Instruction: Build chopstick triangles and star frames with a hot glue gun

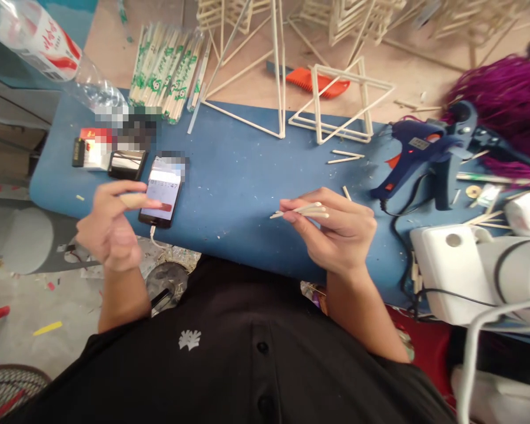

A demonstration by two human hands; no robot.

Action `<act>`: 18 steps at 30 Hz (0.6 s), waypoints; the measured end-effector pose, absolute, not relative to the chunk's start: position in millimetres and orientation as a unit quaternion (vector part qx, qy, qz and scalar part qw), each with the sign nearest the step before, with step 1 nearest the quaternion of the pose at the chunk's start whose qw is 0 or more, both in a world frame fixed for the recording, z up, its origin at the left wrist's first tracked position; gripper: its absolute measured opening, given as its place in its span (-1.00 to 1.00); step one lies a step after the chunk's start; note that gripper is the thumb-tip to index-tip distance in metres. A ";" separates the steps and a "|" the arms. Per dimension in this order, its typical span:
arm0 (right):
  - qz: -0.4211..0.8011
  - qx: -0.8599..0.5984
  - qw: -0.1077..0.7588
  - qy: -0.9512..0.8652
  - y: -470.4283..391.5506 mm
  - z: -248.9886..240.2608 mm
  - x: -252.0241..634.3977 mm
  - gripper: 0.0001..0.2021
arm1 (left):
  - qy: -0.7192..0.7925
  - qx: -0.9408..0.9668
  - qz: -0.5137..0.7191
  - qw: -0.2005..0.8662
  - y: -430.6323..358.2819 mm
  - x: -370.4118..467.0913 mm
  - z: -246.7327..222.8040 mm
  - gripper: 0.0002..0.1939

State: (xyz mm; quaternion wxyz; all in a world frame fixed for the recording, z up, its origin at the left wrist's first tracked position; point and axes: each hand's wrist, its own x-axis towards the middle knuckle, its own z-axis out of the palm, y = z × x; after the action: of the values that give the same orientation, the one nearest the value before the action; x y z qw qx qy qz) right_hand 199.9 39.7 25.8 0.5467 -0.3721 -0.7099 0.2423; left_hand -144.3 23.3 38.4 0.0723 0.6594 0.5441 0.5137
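Note:
My left hand holds nothing. Its forefinger stretches over the lower part of a smartphone, at a red button on the lit screen; I cannot tell if the fingertip touches the glass. Several short, pale wooden sticks are pinched between the thumb and fingers of my right hand, above the blue mat. A few more cut sticks lie on the mat beyond that hand. Behind them stand a star-like stick frame and a taller triangular one.
Wrapped chopsticks and a plastic bottle lie at the back left. An orange-handled tool rests behind the star frame. On the right are a blue glue gun, its cord, purple strands and a white device.

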 end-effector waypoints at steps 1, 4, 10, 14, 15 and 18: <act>0.236 -0.367 0.555 -0.708 38.5 27.6 199.2 -0.73 | 0.497 0.669 0.543 0.102 15.6 -126.9 43.6 -0.51; 0.230 -0.349 0.567 -0.710 33.6 33.7 197.4 -0.77 | 0.477 0.734 0.433 0.213 1.0 -72.0 49.6 -0.66; 0.214 -0.350 0.549 -0.728 21.2 38.5 198.9 -0.92 | 0.372 0.794 0.413 0.245 9.7 0.4 27.1 -0.82; 0.206 -0.357 0.540 -0.734 15.7 40.6 209.0 -0.93 | 0.360 0.803 0.400 0.258 20.4 11.7 17.1 -0.81; 0.212 -0.354 0.535 -0.737 14.7 41.4 213.7 -0.91 | 0.353 0.806 0.399 0.260 22.2 13.0 16.0 -0.79; 0.244 -0.353 0.520 -0.738 12.4 43.5 231.4 -0.72 | 0.345 0.809 0.397 0.262 25.1 16.9 13.7 -0.78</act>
State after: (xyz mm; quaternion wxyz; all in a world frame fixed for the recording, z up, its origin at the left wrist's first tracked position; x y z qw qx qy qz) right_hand 231.4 12.4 43.5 0.5203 -0.3535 -0.7380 0.2442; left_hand 16.9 25.1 13.7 0.2618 0.8091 0.3452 0.3970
